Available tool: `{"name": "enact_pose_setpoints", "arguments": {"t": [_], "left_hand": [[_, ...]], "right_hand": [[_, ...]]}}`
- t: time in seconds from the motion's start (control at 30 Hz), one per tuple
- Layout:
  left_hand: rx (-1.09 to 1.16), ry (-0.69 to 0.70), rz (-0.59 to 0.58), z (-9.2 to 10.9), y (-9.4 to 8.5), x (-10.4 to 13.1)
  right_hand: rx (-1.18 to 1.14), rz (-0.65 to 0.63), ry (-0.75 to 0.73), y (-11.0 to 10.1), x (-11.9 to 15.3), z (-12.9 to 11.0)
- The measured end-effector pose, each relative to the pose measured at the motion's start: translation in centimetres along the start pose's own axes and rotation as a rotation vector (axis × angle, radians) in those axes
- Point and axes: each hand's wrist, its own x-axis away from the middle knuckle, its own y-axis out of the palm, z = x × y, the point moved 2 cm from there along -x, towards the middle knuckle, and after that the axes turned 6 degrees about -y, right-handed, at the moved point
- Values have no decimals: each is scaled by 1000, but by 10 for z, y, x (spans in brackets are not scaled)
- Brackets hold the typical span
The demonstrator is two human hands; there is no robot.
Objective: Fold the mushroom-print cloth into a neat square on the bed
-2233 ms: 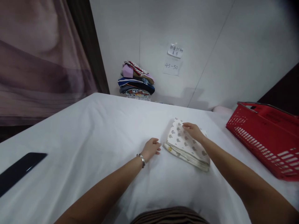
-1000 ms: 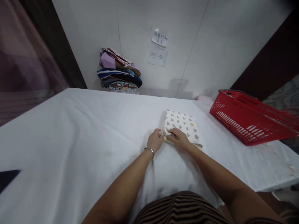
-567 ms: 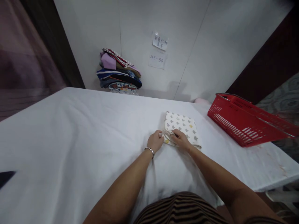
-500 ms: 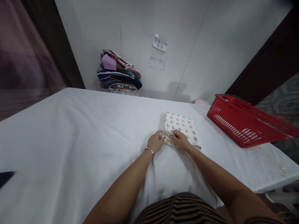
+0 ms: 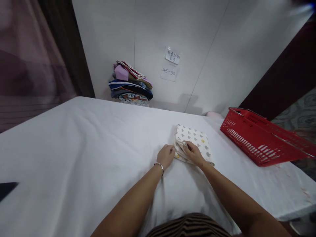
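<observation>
Under the right hand [image 5: 194,154]: folded cloth [image 5: 197,138], white with grey prints, flat on the table [image 5: 111,158]; most of it lies ahead of the fingertips and to their right.
Cloth's axis: near square, no clear long side; near edge passes beneath the right hand, left edge leads away from the left hand [image 5: 166,156].
Nearer hand: both touch it; right reaches over the near edge, left sits just beside the near left corner.
Right fingers: closed in a pinch on the upper layers, which gape a little from those below.
Left fingers: curled inward, tips against the corner; cannot tell if they grip a layer.
Right of the right hand: red basket [image 5: 254,136], well apart from the cloth.
</observation>
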Motion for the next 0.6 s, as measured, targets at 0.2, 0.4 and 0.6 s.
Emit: {"name": "enact_pose_setpoints", "arguments": {"t": [0.2,0.4,0.6], "left_hand": [[-72,-172,35,8,-4,-24],[-226,-278,-18,23,12,-40],[-224,-258,89,30,17,-33]], "right_hand": [[-108,69,90,-7,-3,-1],[-229,129,75,-11,-8,-5],[-304,156,94,-16,-10,-8]]}}
